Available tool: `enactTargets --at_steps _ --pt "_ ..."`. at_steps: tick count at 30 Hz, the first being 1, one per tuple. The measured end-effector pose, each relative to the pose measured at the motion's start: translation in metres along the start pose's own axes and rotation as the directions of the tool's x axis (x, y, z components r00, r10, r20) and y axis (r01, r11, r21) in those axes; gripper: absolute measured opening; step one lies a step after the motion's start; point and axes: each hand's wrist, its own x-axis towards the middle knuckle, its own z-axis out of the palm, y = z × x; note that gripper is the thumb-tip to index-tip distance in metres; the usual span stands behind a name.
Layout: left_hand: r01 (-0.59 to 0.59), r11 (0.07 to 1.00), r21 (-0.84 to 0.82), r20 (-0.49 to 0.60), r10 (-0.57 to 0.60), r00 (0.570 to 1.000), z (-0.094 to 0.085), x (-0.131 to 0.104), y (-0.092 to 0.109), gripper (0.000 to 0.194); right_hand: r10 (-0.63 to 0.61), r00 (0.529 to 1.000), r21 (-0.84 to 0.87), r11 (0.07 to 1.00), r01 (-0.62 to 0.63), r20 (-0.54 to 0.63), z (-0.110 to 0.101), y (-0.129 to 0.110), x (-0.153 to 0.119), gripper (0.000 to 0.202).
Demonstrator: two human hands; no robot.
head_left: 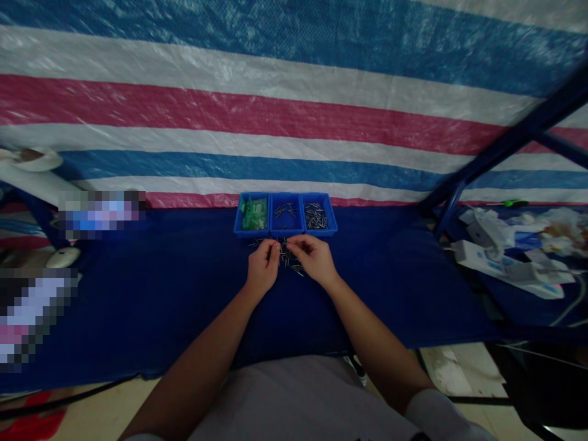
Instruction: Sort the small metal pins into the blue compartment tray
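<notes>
Close together over a loose pile of thin dark metal pins (296, 268), my two hands meet just in front of the blue bins. My left hand (263, 267) is closed, thumb pressed to the forefinger; whatever it pinches is too small to make out. Thumb and forefinger of my right hand (316, 258) pinch what looks like a thin metal pin, its tip pointing towards the left hand. Behind them stands a row of joined blue bins: the left bin (237, 223) holds green plastic packets (255, 214), the middle bin (285, 226) a few pins, the right bin (328, 229) many pins.
A dark blue cloth (184, 294) covers the table. Striped plastic sheeting (275, 116) hangs behind it. On the right are a slanting blue metal frame (459, 184), a white power strip (505, 269) and plastic bags. Blurred-out screens and a white mouse (63, 258) lie left.
</notes>
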Motion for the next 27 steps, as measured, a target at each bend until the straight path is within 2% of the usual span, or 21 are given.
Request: enactTargets --at_steps 6,14,27 --pt "0.022 1.0 -0.001 0.004 -0.022 1.0 -0.0003 0.0002 0.0018 0.027 0.005 1.0 -0.003 1.0 -0.005 0.006 0.0001 0.0033 0.0002 0.018" --pt "0.025 0.997 -0.069 -0.009 -0.026 1.0 0.0012 -0.0003 0.0012 0.021 0.026 1.0 0.0 1.0 -0.026 0.005 -0.0009 0.0003 0.0003 0.018" --pt "0.007 1.0 -0.019 -0.006 -0.007 1.0 0.0012 0.0003 0.0016 0.016 0.042 0.999 -0.014 0.999 -0.042 -0.01 -0.0006 0.0029 0.001 0.018"
